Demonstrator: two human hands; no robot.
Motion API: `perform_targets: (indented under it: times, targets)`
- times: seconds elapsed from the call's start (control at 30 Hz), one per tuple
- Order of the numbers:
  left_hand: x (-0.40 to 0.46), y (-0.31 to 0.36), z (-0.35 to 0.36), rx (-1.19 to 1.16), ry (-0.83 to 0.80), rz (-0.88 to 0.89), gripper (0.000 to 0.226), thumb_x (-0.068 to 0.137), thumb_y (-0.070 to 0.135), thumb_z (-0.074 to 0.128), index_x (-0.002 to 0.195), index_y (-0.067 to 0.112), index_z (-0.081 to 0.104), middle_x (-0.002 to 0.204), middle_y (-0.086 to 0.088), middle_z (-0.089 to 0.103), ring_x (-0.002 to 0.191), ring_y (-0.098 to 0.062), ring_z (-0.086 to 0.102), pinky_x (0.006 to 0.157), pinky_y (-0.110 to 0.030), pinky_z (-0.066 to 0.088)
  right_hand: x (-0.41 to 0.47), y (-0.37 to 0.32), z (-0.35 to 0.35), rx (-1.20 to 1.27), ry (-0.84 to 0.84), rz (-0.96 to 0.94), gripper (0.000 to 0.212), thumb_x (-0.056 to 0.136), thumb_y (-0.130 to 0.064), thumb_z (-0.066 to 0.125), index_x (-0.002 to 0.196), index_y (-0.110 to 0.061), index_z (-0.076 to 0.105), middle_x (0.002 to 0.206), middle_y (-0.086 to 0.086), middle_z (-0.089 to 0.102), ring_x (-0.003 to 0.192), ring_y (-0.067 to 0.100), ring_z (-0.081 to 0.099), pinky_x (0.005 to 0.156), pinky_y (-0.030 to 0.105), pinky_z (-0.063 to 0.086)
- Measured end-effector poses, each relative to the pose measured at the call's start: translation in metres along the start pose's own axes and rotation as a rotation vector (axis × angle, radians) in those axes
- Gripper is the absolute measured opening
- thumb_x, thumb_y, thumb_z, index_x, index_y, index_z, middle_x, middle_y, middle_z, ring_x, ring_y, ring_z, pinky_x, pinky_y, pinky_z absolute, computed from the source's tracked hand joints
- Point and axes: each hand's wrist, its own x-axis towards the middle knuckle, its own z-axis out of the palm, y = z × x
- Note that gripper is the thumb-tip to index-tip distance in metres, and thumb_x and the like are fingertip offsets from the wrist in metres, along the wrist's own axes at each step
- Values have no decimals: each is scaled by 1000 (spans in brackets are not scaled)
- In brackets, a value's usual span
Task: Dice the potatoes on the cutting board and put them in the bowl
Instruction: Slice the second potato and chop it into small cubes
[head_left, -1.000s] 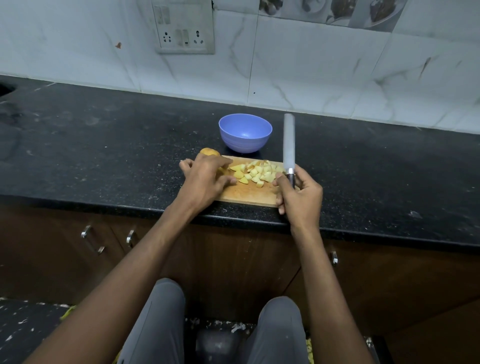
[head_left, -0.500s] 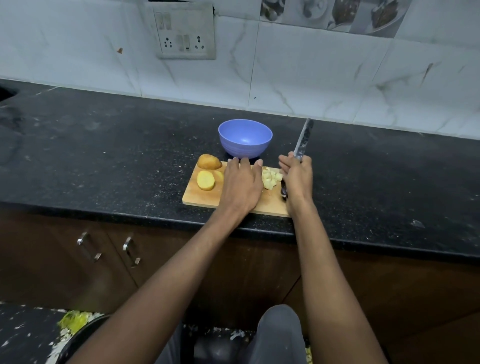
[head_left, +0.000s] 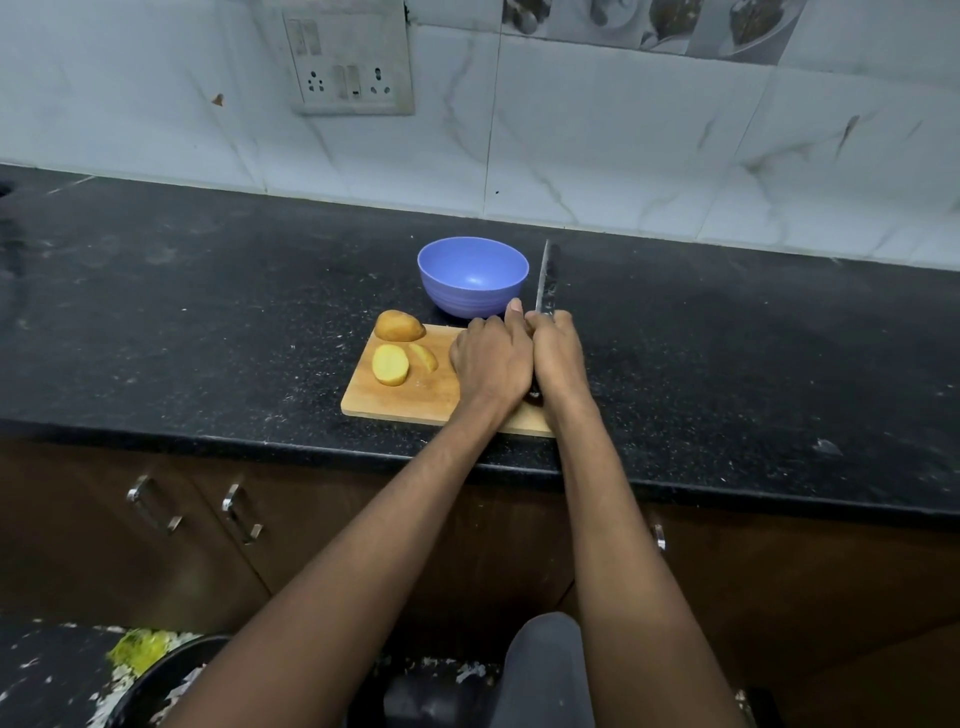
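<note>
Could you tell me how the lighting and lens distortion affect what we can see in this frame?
Head view: dim, bluish light; the counter edge bows from wide-angle distortion; the knife blade looks dark and speckled; the bowl and cutting board stay sharp; the hands hide the diced pieces.

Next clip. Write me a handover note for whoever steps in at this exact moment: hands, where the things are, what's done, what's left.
Right hand grips the knife, blade pointing away past the bowl.
Left hand is cupped on the cutting board, pressed against the right; anything beneath it is hidden.
Board's left part: one whole potato, a potato half cut face up, a slice.
Bowl stands behind the board, empty.
Done: one potato halved, at least.
Left: dice the remaining pieces, fill the bowl.
</note>
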Motion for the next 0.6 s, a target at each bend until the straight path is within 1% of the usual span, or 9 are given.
perform_targets:
  times: [0.07, 0.17, 0.2, 0.3, 0.37, 0.47, 0.53, 0.6]
  targets:
    - [3, 3, 0, -39, 1, 3, 66, 110, 43, 21, 91, 5, 72, 97, -12, 72, 101, -29, 62, 97, -46, 41, -1, -1, 0, -30, -3, 4, 18, 96, -37, 51, 98, -20, 55, 98, 2, 68, 97, 27, 67, 92, 54, 54]
    - [6, 7, -1, -145, -22, -26, 64, 110, 43, 23, 78, 9, 66, 88, -11, 73, 91, -29, 64, 88, -44, 46, -2, -1, 0, -46, -5, 17, 27, 96, -40, 49, 107, -16, 54, 102, 6, 67, 95, 27, 67, 89, 55, 56]
    - [7, 8, 1, -195, -26, -37, 61, 110, 44, 25, 78, 11, 65, 88, -10, 72, 92, -29, 64, 88, -45, 48, -2, 0, 0, -50, -1, 19, 29, 96, -40, 48, 110, -15, 54, 104, 7, 67, 96, 27, 67, 89, 55, 56]
    - [9, 11, 2, -300, -39, -70, 56, 108, 48, 28, 88, 11, 65, 96, -8, 71, 98, -28, 63, 93, -50, 48, -2, 0, 0, -69, 2, 18, 31, 97, -41, 46, 113, -15, 53, 105, 8, 67, 97, 27, 66, 90, 55, 55]
    - [9, 10, 0, -329, -80, -77, 58, 108, 51, 26, 89, 13, 65, 96, -5, 71, 97, -25, 64, 93, -48, 49, -3, -1, 1, -82, -13, 10, 31, 99, -39, 45, 115, -14, 53, 105, 7, 67, 97, 26, 66, 91, 54, 56]
    - [9, 7, -8, -373, -166, -89, 62, 106, 58, 22, 87, 19, 67, 98, -1, 74, 98, -21, 66, 93, -44, 50, -5, -4, 2, -120, -42, -14, 30, 103, -38, 41, 117, -13, 51, 114, 8, 66, 105, 27, 65, 93, 53, 54]
    - [11, 4, -14, -377, -208, -79, 66, 105, 62, 20, 92, 20, 69, 104, 0, 74, 102, -20, 66, 96, -43, 50, -7, -7, 6, -149, -32, -12, 30, 104, -36, 41, 120, -13, 50, 120, 9, 66, 109, 29, 65, 94, 52, 54]
    - [13, 1, -18, -398, -244, -80, 68, 103, 67, 19, 96, 22, 71, 107, 1, 74, 105, -18, 66, 100, -44, 49, -8, -12, 10, -169, -10, -9, 28, 105, -34, 40, 121, -12, 49, 124, 11, 65, 111, 32, 64, 95, 53, 53]
